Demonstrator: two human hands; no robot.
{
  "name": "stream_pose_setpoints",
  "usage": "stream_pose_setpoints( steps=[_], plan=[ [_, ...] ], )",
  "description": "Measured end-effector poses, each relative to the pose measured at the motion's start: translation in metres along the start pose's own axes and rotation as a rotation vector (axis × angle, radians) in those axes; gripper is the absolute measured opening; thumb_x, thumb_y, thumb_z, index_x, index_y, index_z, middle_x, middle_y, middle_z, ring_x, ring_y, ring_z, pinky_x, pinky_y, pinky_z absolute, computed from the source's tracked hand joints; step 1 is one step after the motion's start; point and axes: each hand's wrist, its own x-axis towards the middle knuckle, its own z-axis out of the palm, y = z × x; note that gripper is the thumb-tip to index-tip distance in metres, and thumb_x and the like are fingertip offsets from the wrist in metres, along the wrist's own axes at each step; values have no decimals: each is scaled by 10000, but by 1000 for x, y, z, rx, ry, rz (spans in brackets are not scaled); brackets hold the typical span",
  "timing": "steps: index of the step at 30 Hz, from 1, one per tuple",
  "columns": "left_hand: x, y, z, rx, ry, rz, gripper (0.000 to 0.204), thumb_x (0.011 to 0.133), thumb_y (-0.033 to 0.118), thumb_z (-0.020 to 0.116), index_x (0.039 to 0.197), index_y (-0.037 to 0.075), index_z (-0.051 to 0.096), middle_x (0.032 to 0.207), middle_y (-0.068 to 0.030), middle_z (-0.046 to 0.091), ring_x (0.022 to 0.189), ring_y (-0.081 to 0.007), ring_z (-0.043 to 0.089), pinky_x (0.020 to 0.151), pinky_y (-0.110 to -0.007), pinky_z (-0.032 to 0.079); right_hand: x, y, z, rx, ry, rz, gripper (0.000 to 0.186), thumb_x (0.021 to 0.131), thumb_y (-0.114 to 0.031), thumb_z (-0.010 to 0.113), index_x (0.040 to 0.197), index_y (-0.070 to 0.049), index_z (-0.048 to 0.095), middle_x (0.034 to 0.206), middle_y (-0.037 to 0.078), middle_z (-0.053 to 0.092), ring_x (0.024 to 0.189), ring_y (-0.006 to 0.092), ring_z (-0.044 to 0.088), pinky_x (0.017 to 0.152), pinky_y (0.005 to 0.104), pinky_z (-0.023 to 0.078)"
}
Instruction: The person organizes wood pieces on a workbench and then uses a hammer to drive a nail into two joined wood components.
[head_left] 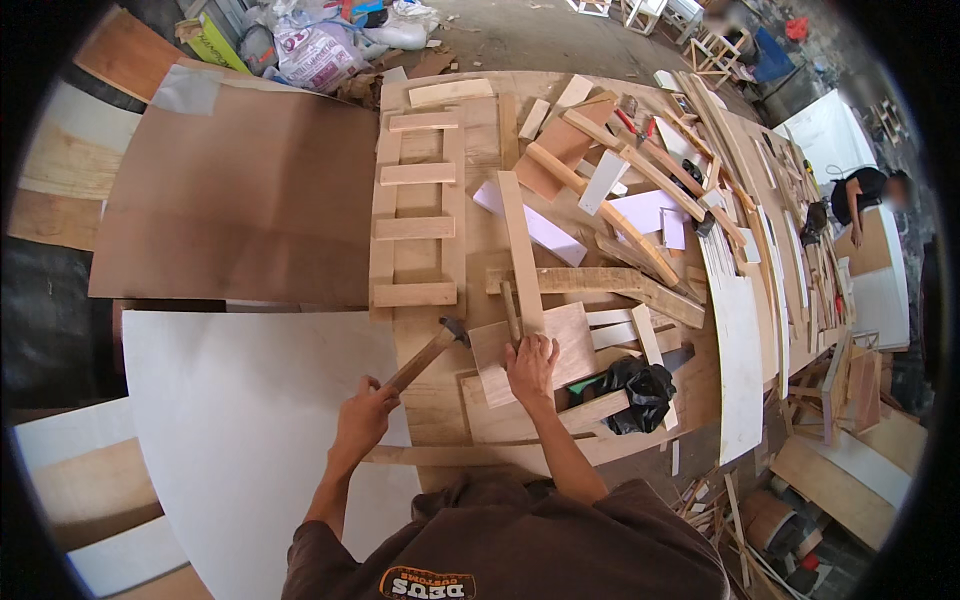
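My left hand (364, 415) is closed round the wooden handle of a hammer (425, 356), whose dark head points up and to the right over the table edge. My right hand (532, 368) has its fingers bent over the near end of a long wooden strip (521, 250), above a square plywood piece (575, 345). A short thin stick (511, 312) lies beside the strip, close to my thumb. Left of it, a ladder-like wooden frame (415, 229) lies flat, with several crosspieces on two long rails.
The plywood worktable (430, 398) carries loose offcuts, red-handled pliers (627, 122) and a black plastic bag (640, 393). A white sheet (250, 400) and brown sheet (240, 200) lie left. Another person (862, 195) is at far right. Wood scraps (720, 520) litter the floor.
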Motion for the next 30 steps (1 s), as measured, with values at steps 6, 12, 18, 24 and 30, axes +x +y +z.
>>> stream_pose_setpoints(
  steps=[6, 12, 18, 24, 30],
  plan=[
    [-23, -33, -2, -165, 204, -4, 93, 931, 146, 689, 1013, 105, 674, 1089, -143, 606, 818, -377, 677, 697, -457, 550, 6, 15, 17, 30, 4, 4, 362, 983, -338, 577, 1107, 2, 605, 1206, 142, 573, 1295, 335, 433, 1163, 560, 226],
    [16, -46, 63, -73, 252, -38, 79, 935, 158, 689, 1007, 132, 668, 1119, -137, 595, 799, -358, 677, 644, -461, 535, 4, 14, 24, 52, -3, 29, 379, 961, -365, 600, 1125, -23, 607, 1204, 126, 559, 1288, 316, 426, 1160, 550, 223],
    [70, -48, 136, -241, 406, -21, 85, 941, 149, 678, 1024, 142, 658, 1145, -144, 586, 821, -362, 677, 652, -458, 533, 2, 9, 21, 21, -2, 65, 380, 948, -351, 622, 1136, -22, 604, 1207, 125, 557, 1279, 324, 425, 1125, 542, 258],
    [145, -28, 150, -348, 490, 86, 73, 971, 166, 628, 1037, 134, 632, 1114, -167, 580, 866, -399, 643, 664, -473, 531, 2, 15, 18, 44, -31, 32, 363, 945, -354, 624, 1106, -28, 611, 1215, 136, 537, 1261, 330, 423, 1110, 543, 269],
    [148, -33, 147, -332, 428, 59, 77, 973, 171, 628, 1034, 125, 636, 1090, -198, 611, 865, -421, 650, 677, -484, 532, 7, 5, 25, 78, -1, 67, 397, 964, -377, 600, 1110, -8, 610, 1191, 153, 541, 1246, 345, 433, 1122, 570, 250]
  ],
)
